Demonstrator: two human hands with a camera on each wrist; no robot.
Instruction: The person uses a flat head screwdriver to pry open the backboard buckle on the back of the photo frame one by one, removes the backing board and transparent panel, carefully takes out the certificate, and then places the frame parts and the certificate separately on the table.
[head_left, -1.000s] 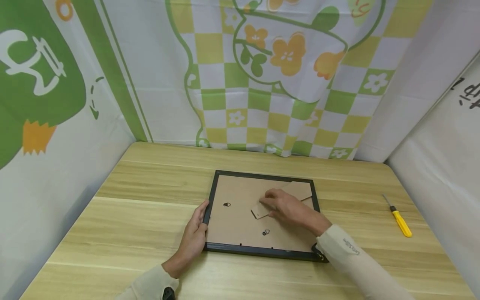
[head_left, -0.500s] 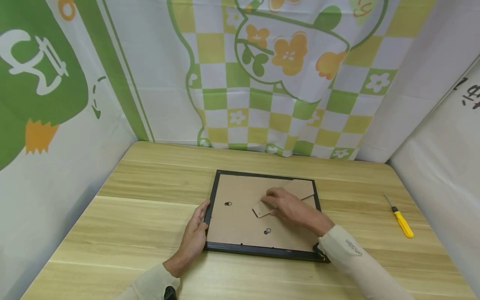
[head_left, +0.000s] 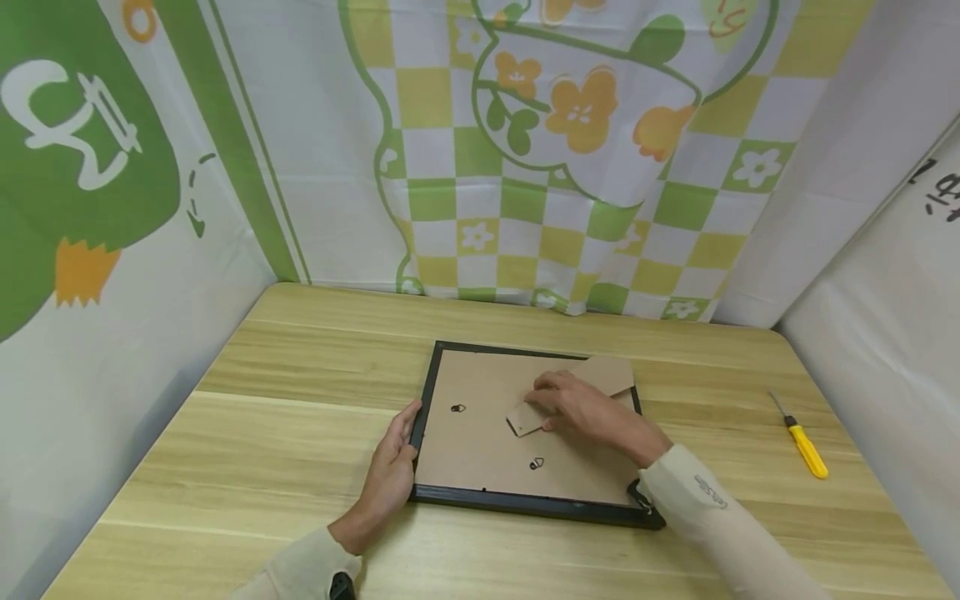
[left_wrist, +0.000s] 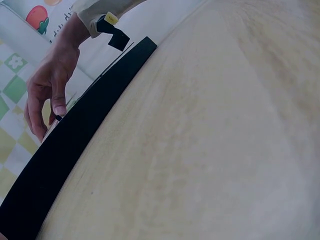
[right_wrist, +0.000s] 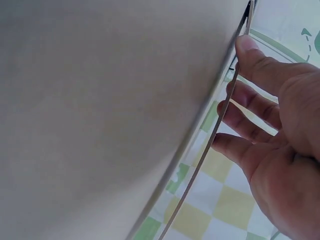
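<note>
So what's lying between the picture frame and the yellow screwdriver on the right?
Nothing: in the head view only bare table runs from the picture frame to the yellow screwdriver.

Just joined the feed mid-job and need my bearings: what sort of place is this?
Probably a small makeshift work booth, not a workshop. A wooden table is closed in on three sides by hung printed cloth. A picture frame lies face down under both hands, and a yellow screwdriver lies to the right.

Right hand (head_left: 592, 412) hides part of the stand (head_left: 570, 396), grip perhaps a pinch, frame's (head_left: 525, 502) corner covered by the sleeve (head_left: 712, 517)
</note>
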